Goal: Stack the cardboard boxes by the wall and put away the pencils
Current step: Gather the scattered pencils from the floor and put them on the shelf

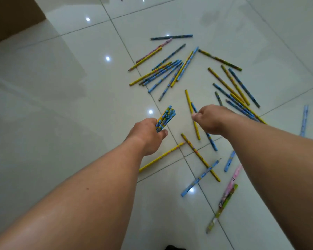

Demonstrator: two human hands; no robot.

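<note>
Box [13, 17]: brown cardboard, cut off at the top-left corner, well apart from both hands. Left hand [148, 136]: fingers clamped round a bundle [165, 118] of slim blue and yellow printed pencils, lower ends hidden in the palm. Right hand [211, 120]: thumb on a yellow pencil [189, 103], fingers hidden under the hand's back, so grip cannot be told. Loose pencils [163, 73] lie scattered on the glossy white tiled floor [61, 105] beyond the fingers, some hidden under the right forearm.

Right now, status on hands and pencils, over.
Left hand grips a bundle of pencils. Right hand down over a yellow pencil and a blue pencil, grip hidden. Many loose pencils scattered on the floor; nothing blocking.
</note>
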